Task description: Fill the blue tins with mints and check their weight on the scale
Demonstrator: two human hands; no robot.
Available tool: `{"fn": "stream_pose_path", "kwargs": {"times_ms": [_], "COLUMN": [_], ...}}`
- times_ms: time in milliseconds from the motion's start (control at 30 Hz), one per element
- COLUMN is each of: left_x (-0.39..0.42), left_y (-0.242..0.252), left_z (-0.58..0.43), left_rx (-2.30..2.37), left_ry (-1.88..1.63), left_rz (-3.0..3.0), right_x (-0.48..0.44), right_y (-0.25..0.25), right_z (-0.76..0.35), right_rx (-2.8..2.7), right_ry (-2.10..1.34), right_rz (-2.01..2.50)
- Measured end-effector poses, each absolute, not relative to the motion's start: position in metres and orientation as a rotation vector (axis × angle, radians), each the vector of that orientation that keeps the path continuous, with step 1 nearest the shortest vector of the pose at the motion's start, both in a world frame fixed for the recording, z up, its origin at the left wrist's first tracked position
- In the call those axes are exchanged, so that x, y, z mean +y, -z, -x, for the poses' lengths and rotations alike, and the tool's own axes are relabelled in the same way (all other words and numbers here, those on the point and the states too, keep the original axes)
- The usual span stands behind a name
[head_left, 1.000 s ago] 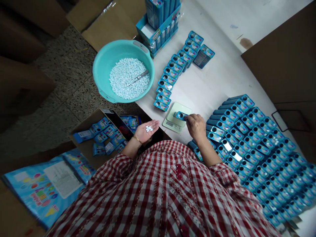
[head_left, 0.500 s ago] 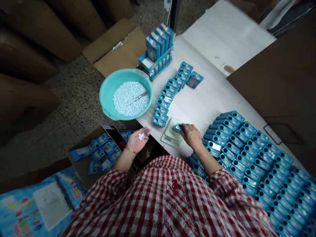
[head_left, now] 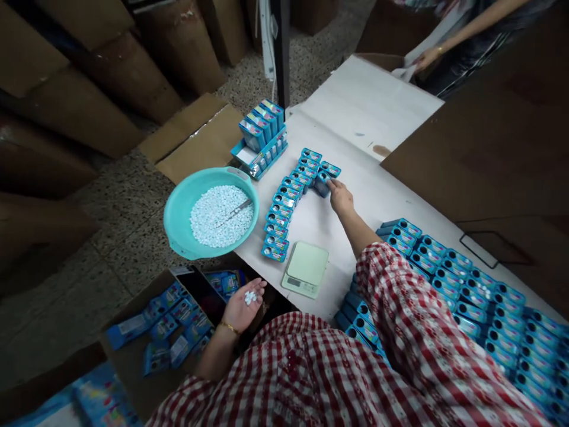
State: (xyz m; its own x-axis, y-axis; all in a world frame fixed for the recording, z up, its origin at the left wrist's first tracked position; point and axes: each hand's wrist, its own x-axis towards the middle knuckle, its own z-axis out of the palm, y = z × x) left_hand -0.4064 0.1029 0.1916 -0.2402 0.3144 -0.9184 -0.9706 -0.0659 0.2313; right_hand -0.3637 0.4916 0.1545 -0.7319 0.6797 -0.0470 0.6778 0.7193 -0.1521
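Observation:
My left hand (head_left: 242,305) is palm up at the table's near edge, fingers stretched out, holding a few small white pellets (head_left: 251,297). With my right hand (head_left: 341,197) I grip a small blue box (head_left: 322,183) by its near side, fingers on its top edge. That box stands right beside another blue box (head_left: 331,169), at the far end of a curved row of blue boxes (head_left: 282,210) with dark round openings on top. Between my hands lies a pale green kitchen scale (head_left: 307,265), with nothing on its plate.
A turquoise basin (head_left: 178,237) of white pellets, with a metal utensil in it, overhangs the table's left edge. Behind stands a blue display tray (head_left: 249,155) of boxes. Packed blue boxes (head_left: 438,273) fill the right side. A carton (head_left: 133,350) holds blue packets. A co-worker's hand (head_left: 427,59) shows far right.
My right hand has carried the blue box off the scale, away from me to the far end of the row. My left hand still holds the pellets. The view has shifted; a co-worker's arm now shows.

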Motion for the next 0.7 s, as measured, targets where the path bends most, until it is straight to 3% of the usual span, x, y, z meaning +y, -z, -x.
{"fn": "stream_pose_path", "kwargs": {"times_ms": [167, 367, 500, 700], "left_x": [0.117, 0.137, 0.143, 0.141], "left_y": [-0.186, -0.185, -0.192, -0.196], "left_z": [0.412, 0.408, 0.398, 0.388], "left_rx": [1.119, 1.126, 1.1, 1.096], "left_ry": [-1.456, -1.366, -1.318, -1.288], "left_rz": [0.763, 0.663, 0.618, 0.574], "right_x": [0.431, 0.269, 0.204, 0.197], "right_y": [-0.173, -0.203, -0.185, -0.176], "right_z": [0.234, 0.081, 0.054, 0.065], "right_rx": [-2.828, -3.038, -3.136, -3.142], "right_ry": [-0.197, -0.338, -0.422, -0.445], "right_rz": [1.025, 1.152, 1.285, 1.304]}}
